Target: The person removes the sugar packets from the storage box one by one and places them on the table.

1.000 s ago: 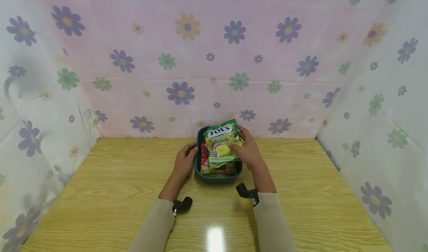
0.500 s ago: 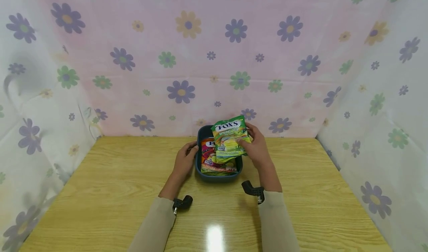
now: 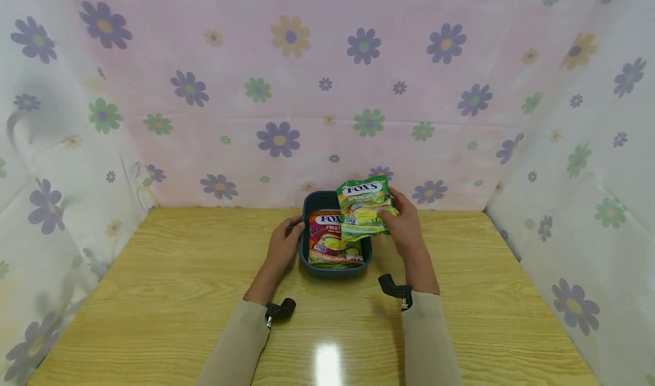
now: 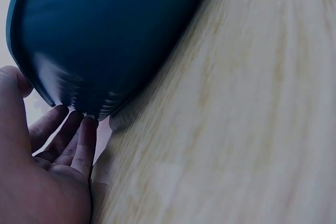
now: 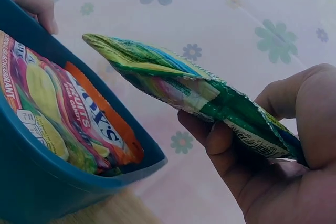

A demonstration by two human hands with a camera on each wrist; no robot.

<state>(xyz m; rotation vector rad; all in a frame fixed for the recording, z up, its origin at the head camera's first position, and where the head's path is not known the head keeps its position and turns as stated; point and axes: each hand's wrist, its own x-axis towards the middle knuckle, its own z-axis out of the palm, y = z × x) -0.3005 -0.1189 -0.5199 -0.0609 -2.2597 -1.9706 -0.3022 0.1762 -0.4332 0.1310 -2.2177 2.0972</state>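
Observation:
A green candy bag (image 3: 364,208) labelled Fox's Spring Tea is pinched in my right hand (image 3: 407,227), thumb on its front and fingers behind. It hangs above the right part of a dark blue plastic bin (image 3: 335,273), overlapping the rim in the head view. In the right wrist view the candy bag (image 5: 173,80) appears edge-on, raised off the bin. Inside the bin lies a red and orange Fox's Fruits candy bag (image 3: 327,244). My left hand (image 3: 284,244) holds the bin's left side, thumb at the rim. The left wrist view shows its fingertips (image 4: 88,127) against the outer wall.
The bin stands on a wood-grain table (image 3: 169,295), near its back edge. A flowered cloth (image 3: 307,90) hangs behind the table and along both sides. Each wrist carries a small black camera mount (image 3: 394,286).
My right hand has lifted the green candy bag and moved it to the right, uncovering more of the red candy bag. The left hand has stayed on the bin.

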